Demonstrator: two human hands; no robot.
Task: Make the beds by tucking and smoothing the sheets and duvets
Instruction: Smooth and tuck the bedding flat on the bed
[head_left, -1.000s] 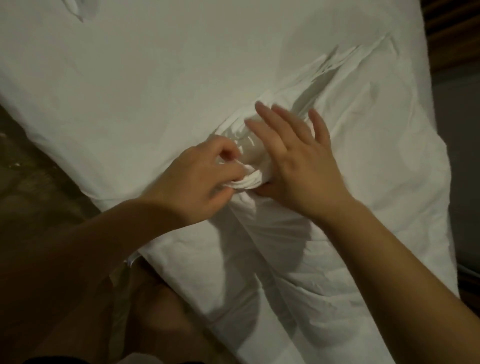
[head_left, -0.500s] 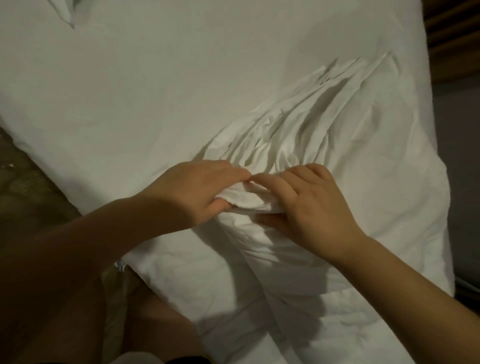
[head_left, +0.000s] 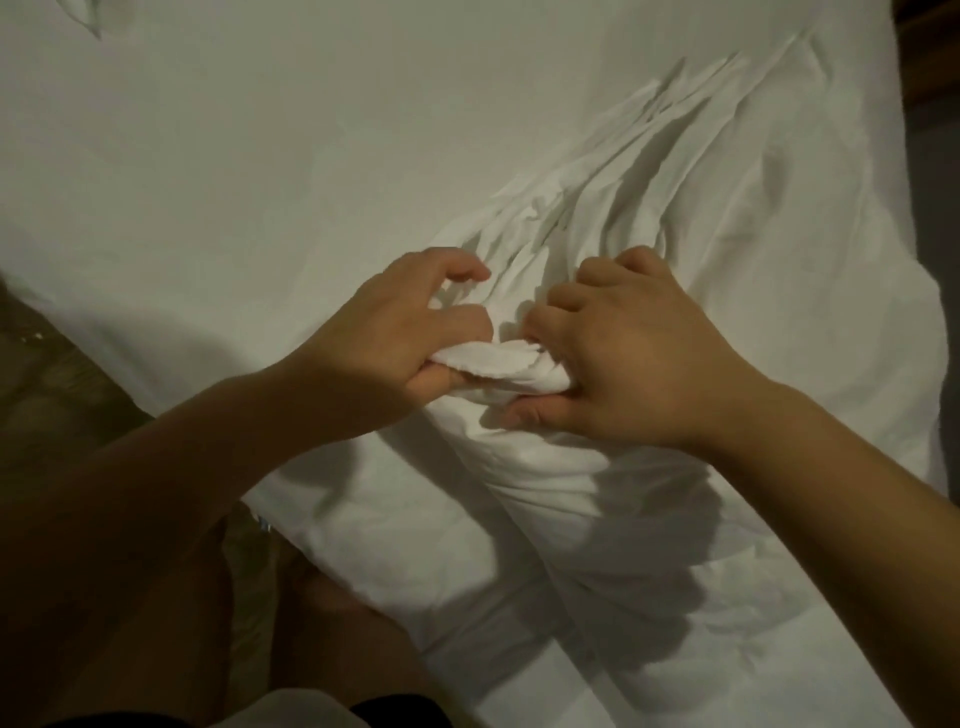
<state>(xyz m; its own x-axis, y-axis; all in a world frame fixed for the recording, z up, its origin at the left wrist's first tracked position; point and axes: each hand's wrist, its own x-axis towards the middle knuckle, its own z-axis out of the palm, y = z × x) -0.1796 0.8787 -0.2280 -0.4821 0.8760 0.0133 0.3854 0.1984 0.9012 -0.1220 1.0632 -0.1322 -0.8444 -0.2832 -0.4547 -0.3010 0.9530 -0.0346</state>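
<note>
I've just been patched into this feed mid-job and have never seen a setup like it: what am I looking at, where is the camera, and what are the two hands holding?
No machine here: these are a person's two bare hands, filmed by one wide-angle camera worn on the head, looking forward and down. The bed is covered in white bedding, which fills most of the view; the dark strip at the left is the floor. The left hand and right hand meet in the middle, both gripping one gathered wad of fabric from the upper layer. From that wad, creases fan out toward the far right. Nothing else is held.
</note>
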